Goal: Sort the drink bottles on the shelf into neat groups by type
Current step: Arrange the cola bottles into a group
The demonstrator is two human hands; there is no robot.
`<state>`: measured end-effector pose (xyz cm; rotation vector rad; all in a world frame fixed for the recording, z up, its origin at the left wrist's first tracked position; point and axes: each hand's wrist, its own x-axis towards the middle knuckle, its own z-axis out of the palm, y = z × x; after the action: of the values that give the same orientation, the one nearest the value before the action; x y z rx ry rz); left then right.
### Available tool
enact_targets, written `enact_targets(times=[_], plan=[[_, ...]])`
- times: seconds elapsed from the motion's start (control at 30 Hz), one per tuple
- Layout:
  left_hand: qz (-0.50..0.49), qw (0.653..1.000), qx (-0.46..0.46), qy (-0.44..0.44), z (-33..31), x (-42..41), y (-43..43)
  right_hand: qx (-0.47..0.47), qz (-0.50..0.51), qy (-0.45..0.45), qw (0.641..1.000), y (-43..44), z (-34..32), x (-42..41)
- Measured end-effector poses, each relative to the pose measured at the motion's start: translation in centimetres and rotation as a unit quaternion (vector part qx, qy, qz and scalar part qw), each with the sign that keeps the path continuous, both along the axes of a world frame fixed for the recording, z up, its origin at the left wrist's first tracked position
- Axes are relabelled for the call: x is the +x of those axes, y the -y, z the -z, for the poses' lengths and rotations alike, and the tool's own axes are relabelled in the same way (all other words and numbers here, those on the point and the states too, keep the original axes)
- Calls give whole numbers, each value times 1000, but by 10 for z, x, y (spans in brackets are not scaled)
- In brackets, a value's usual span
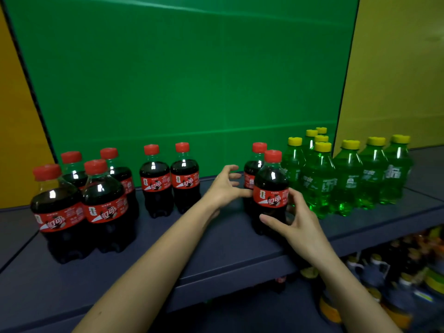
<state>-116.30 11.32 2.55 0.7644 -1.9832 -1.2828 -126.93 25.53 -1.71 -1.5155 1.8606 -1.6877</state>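
Note:
Small cola bottles with red caps stand on a dark blue shelf: several at the left, two in the middle, two right of centre. Green soda bottles with yellow caps stand grouped at the right. My right hand wraps around the lower right side of the front cola bottle, thumb and fingers touching it. My left hand is spread open just left of that bottle, its fingertips at the label and near the cola bottle behind.
A green panel backs the shelf, with yellow walls on both sides. Below the shelf's front edge at the right, a lower shelf holds several jars and bottles. Bare shelf surface lies between the bottle groups.

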Motion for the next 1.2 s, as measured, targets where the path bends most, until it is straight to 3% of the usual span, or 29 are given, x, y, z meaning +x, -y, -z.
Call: enact_targets(times=[0.17,0.37,0.7,0.83,1.0,1.07,1.2], plan=[[81,996,27,-9,10,-6,0,-27,12,21,999,-5,1,-9],[71,997,-2,22,15,5,-3,-35,13,36,999,-3,3,-15],[32,998,-2,50,15,115,-13,-28,-85,58,994,24,3,19],[-79,994,-50,52,18,124,-25,-27,-118,58,991,42,6,36],[-238,954,-176,52,30,109,-33,-29,-128,60,990,52,6,52],[-259,947,-180,54,31,114,-32,-29,-119,69,990,53,5,52],[-211,967,-139,23,31,129,-32,-19,-121,53,991,51,3,53]])
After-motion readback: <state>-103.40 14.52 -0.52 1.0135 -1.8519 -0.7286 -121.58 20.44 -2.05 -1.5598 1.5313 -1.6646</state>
